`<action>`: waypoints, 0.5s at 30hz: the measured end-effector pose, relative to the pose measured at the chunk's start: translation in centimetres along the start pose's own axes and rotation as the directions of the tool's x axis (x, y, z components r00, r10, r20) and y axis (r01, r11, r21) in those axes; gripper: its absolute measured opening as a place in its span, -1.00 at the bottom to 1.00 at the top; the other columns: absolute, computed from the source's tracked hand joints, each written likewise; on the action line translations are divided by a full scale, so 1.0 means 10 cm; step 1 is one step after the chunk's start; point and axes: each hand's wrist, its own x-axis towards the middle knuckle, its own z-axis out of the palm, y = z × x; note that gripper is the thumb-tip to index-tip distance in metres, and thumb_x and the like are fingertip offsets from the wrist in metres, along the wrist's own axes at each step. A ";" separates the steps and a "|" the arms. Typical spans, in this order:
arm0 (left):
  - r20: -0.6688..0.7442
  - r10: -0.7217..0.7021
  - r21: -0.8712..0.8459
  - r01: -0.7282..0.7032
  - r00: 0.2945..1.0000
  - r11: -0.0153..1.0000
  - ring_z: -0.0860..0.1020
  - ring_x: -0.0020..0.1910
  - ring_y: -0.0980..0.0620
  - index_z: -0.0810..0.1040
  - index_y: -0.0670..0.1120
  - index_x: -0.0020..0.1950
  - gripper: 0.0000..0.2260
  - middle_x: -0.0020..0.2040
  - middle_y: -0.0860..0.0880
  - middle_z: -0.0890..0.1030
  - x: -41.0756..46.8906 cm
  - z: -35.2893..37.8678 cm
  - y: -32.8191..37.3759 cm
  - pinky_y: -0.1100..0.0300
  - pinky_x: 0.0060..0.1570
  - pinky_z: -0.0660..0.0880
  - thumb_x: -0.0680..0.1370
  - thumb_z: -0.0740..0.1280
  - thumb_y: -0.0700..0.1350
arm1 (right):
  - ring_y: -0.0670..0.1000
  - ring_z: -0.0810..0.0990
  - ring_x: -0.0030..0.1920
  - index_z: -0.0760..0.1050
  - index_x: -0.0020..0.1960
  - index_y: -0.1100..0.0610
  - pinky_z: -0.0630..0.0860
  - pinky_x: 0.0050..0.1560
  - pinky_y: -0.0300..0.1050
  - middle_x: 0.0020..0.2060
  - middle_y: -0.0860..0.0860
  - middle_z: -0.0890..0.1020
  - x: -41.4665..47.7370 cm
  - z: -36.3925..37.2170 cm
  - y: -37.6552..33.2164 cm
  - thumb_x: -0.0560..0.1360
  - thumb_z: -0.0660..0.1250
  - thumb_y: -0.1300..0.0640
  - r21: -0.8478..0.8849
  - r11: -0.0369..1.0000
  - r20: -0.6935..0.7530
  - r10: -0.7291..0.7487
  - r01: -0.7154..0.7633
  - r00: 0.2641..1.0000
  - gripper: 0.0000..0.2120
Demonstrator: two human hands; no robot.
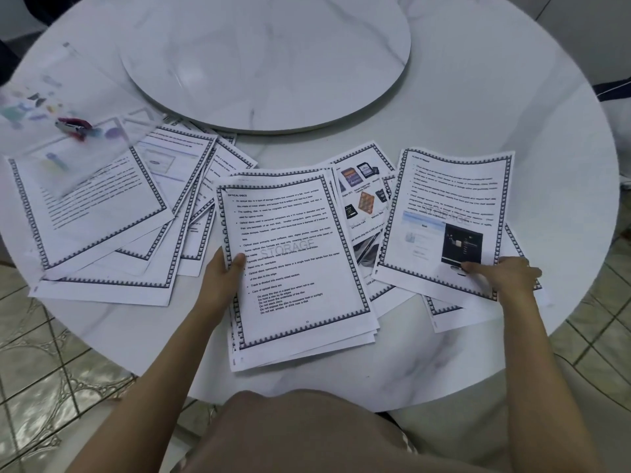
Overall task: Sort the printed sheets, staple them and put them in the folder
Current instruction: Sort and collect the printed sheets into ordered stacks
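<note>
My right hand (512, 276) pinches the bottom corner of the white bordered sheet with a dark screenshot (450, 199), long axis toward 12 o'clock, while the white paper stack (293, 268) that my left hand (223, 274) grips lies at its 9 o'clock.

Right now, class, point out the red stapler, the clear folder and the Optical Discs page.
red stapler (73, 124): head view, on its red body.
clear folder (85, 93): head view, on its see-through cover above the stapler.
Optical Discs page (290, 240): head view, mid-page on the printed text.
</note>
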 end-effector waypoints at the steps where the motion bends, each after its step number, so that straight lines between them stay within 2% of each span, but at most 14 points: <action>1: 0.000 0.001 0.001 -0.001 1.000 1.000 0.50 0.16 -0.04 0.38 -0.14 0.34 -0.70 0.22 -0.07 0.53 0.00 0.00 -0.01 0.08 0.14 0.41 0.62 0.15 -0.10 | 0.27 0.38 0.28 0.47 0.15 0.39 0.33 0.26 0.04 0.22 0.31 0.46 0.00 -0.01 -0.01 0.27 0.52 -0.08 0.021 1.000 0.000 -0.014 0.014 1.000 -0.33; 4: -0.001 0.002 0.009 -0.002 1.000 1.000 0.51 0.17 -0.04 0.39 -0.13 0.33 -0.70 0.22 -0.07 0.53 0.00 -0.01 -0.02 0.08 0.15 0.42 0.62 0.15 -0.09 | 0.27 0.46 0.24 0.39 0.19 0.42 0.43 0.22 0.10 0.21 0.28 0.49 -0.02 -0.02 -0.04 0.25 0.56 0.08 0.166 0.986 -0.052 -0.019 0.027 0.998 -0.32; 7: -0.003 0.004 0.009 -0.004 1.000 1.000 0.51 0.17 -0.04 0.39 -0.12 0.34 -0.70 0.21 -0.05 0.53 0.00 -0.01 -0.01 0.07 0.16 0.42 0.62 0.15 -0.10 | 0.23 0.44 0.25 0.25 0.28 0.30 0.42 0.20 0.11 0.25 0.26 0.43 -0.05 0.00 -0.01 0.26 0.55 0.19 0.329 0.944 -0.090 -0.003 0.033 0.996 -0.28; 9: -0.004 0.014 0.008 -0.014 1.000 1.000 0.50 0.14 -0.02 0.38 -0.13 0.34 -0.70 0.19 -0.03 0.53 -0.02 0.00 0.01 0.11 0.13 0.40 0.62 0.15 -0.10 | 0.23 0.46 0.23 0.21 0.30 0.26 0.42 0.17 0.08 0.22 0.26 0.45 -0.06 0.02 0.01 0.32 0.49 0.26 0.420 0.906 -0.097 -0.016 0.055 0.995 -0.34; 11: -0.018 0.039 0.003 -0.039 0.999 0.999 0.50 0.14 0.00 0.37 -0.12 0.33 -0.71 0.17 -0.01 0.53 -0.05 0.01 0.03 0.13 0.12 0.40 0.62 0.15 -0.11 | 0.23 0.49 0.20 0.25 0.31 0.27 0.42 0.17 0.07 0.18 0.26 0.50 -0.08 0.02 0.03 0.41 0.39 0.28 0.452 0.890 -0.122 -0.012 0.066 0.992 -0.47; 15: -0.074 0.099 0.002 -0.099 0.992 0.995 0.47 0.15 0.05 0.37 -0.11 0.35 -0.70 0.17 0.03 0.51 -0.11 0.01 0.09 0.17 0.14 0.37 0.61 0.15 -0.13 | 0.23 0.52 0.19 0.48 0.21 0.29 0.41 0.28 0.08 0.17 0.23 0.57 -0.08 0.01 0.06 0.49 0.28 0.21 0.407 0.900 -0.169 -0.091 0.154 0.981 -0.68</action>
